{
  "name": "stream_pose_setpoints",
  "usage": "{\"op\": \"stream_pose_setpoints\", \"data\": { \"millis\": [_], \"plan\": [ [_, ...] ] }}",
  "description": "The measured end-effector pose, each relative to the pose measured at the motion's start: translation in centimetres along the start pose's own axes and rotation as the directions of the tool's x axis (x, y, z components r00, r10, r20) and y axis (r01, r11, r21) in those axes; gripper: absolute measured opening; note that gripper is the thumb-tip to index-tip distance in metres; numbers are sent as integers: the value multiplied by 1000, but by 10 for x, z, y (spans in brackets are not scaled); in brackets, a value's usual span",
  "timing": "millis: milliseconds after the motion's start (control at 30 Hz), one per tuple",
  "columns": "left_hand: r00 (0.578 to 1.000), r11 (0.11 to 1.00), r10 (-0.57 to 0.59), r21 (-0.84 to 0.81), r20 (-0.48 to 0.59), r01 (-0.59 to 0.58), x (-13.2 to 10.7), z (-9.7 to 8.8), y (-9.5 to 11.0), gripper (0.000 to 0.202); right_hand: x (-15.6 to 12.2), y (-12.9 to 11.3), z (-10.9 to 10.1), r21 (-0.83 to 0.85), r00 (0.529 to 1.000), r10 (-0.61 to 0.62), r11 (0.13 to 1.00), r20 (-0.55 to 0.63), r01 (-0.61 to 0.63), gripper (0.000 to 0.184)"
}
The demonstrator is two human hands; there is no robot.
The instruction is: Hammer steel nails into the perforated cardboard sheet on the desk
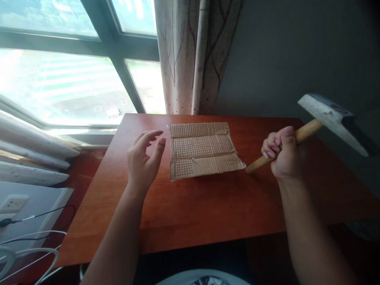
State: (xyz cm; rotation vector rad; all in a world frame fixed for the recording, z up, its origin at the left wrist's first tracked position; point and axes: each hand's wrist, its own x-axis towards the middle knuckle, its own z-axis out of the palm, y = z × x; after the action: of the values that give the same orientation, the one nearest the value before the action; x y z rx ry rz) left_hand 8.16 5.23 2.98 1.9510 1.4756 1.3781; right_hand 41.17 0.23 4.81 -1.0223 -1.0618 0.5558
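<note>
A hammer with a wooden handle and a pale metal head is gripped by my right hand above the right side of the table. Its head points up and to the right, and the handle's end reaches down near the cardboard's right corner. My left hand hovers left of the cardboard, thumb and fingers apart, holding nothing. Between the hands lies a creased piece of cardboard with rows of small punched holes. A tiny light-coloured piece shows on its lower fold, too small to name.
The reddish-brown wooden table stands by a window and a patterned curtain. A wall socket and several loose cables are at the lower left. Something round with a white rim shows at the bottom edge.
</note>
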Motion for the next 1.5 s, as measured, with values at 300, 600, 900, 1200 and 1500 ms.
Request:
{"op": "stream_pose_setpoints", "data": {
  "millis": [300, 600, 900, 1200, 1500],
  "plan": [
    [983, 882, -174, 453, 59, 129, -10, -41, -29, 26, -8, -4, 2, 46, 995, 49, 998, -90, -45, 58],
    [906, 578, -272, 808, 325, -116, -43, -44, -27, 27, -6, -1, 0, 19, 994, 10, 1000, -107, -8, 56],
    [879, 540, -301, 826, 370, -163, -49, -44, -28, 28, -5, 0, 1, 30, 993, 12, 1000, -120, -9, 56],
    [875, 521, -303, 835, 377, -179, -49, -41, -28, 31, -6, 1, -2, 30, 991, 12, 1000, -135, -8, 56],
    [846, 509, -330, 834, 419, -214, -47, -42, -27, 37, -5, -1, -1, 45, 989, 25, 999, -144, -19, 53]
  ]
}}
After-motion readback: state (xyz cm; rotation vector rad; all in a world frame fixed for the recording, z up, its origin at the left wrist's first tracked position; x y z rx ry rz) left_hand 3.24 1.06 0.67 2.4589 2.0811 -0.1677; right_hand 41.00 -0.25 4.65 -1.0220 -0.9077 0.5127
